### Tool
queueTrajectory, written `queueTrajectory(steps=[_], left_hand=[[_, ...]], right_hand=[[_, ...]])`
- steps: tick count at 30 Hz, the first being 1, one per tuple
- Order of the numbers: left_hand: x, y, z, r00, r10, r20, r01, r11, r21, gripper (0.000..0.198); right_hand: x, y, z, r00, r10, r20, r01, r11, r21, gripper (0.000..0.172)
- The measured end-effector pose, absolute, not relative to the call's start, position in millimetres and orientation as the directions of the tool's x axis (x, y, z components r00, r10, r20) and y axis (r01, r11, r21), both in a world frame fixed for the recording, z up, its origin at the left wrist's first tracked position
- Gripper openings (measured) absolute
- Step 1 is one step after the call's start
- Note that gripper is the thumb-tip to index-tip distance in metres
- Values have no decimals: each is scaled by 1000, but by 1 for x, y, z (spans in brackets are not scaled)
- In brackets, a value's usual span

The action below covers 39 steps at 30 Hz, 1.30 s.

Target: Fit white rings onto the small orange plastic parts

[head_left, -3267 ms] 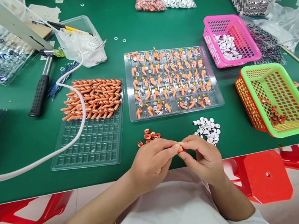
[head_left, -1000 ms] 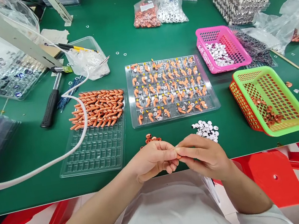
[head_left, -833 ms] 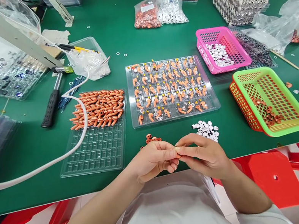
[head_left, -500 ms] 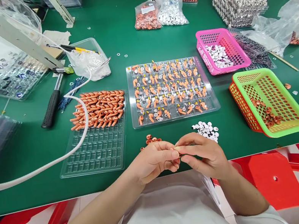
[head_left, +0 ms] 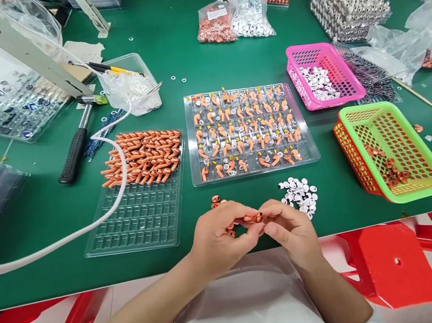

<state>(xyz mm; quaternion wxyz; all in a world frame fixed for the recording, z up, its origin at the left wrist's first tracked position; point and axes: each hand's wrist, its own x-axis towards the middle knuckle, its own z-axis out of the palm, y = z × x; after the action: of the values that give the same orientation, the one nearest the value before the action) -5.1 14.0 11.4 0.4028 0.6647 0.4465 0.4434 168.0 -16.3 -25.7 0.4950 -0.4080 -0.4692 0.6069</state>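
Between my two hands, near the table's front edge, is a small copper-orange earbud shell (head_left: 255, 218). My left hand (head_left: 220, 237) pinches it between thumb and fingers. The fingertips of my right hand (head_left: 293, 228) close on its right end, partly covering it. Several loose orange shell pieces (head_left: 215, 199) lie just behind my left hand, partly hidden by it. A small heap of white round caps (head_left: 303, 194) lies behind my right hand. Beyond the hands is a clear tray (head_left: 257, 172) holding orange curved parts with little rings in its compartments.
At left, a clear tray (head_left: 131, 229) carries stacked copper-orange stems (head_left: 144, 157), with a white cable (head_left: 126, 172) across it and a hammer (head_left: 74, 153) beyond. At right stand a pink basket (head_left: 353, 87) of white caps and a green basket (head_left: 430, 168) holding orange pieces.
My hands have turned and opened slightly around the earbud shell, so it now shows between the fingertips. My right hand has shifted a little left and down.
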Motion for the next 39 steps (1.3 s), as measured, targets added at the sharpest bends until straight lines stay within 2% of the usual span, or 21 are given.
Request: queueTrajectory(steps=[3,7,14,19,27,31,34,39], left_hand=[[-4,12,9,264,870,415,367,-489,792,11],[-4,10,4,325,806,494,385,-590,709,12],[-6,6,1,426,764,484,307,-626,717,18],[-9,5,-2,478,755,449,325,-627,708,17],[-13,5,-3,505,772,387,304,-579,757,20],[-16,6,-5,505,742,442,264,-620,739,26],[-18,7,-5,505,707,495,228,-662,714,32],[-18,7,-1,508,720,472,228,-641,733,35]], right_hand=[[166,-17,-26,-213,972,-95,-288,-155,-945,18],[171,-14,-25,-254,954,-156,-342,-240,-908,19],[178,-8,-25,-328,929,-171,-401,-301,-865,17],[182,-7,-29,-364,913,-183,-380,-325,-866,16],[180,-8,-26,-293,938,-184,-313,-276,-909,13],[179,-9,-25,-313,934,-172,-254,-257,-932,15],[178,-10,-26,-281,952,-120,-248,-192,-950,16],[175,-13,-28,-216,976,20,-226,-30,-974,17]])
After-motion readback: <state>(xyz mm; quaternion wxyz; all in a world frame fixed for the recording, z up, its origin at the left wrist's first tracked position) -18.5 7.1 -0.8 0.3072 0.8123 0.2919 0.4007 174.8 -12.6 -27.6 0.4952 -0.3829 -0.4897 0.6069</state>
